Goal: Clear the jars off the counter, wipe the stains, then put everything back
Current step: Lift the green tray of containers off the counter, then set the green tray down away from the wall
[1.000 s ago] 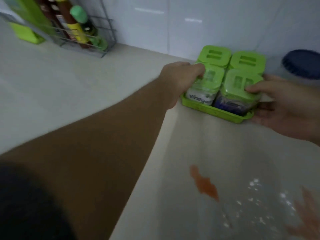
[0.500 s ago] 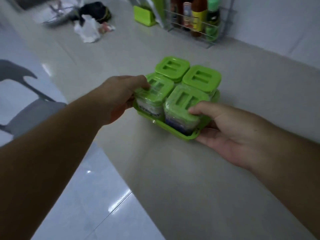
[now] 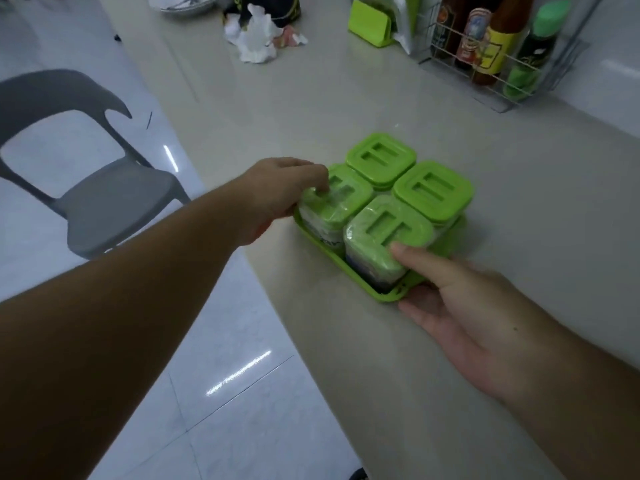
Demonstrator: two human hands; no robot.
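Four lidded jars (image 3: 388,206) are sitting two by two in a tray (image 3: 388,295) on the counter (image 3: 346,109), near its front edge. A wire rack (image 3: 498,95) of bottles (image 3: 491,46) is standing behind them to the right, crumpled paper (image 3: 256,39) is lying far behind, and a chair (image 3: 104,202) is standing on the floor to the left.

Two bare forearms and hands (image 3: 277,199), no sleeves, rings, watch or gloves in view
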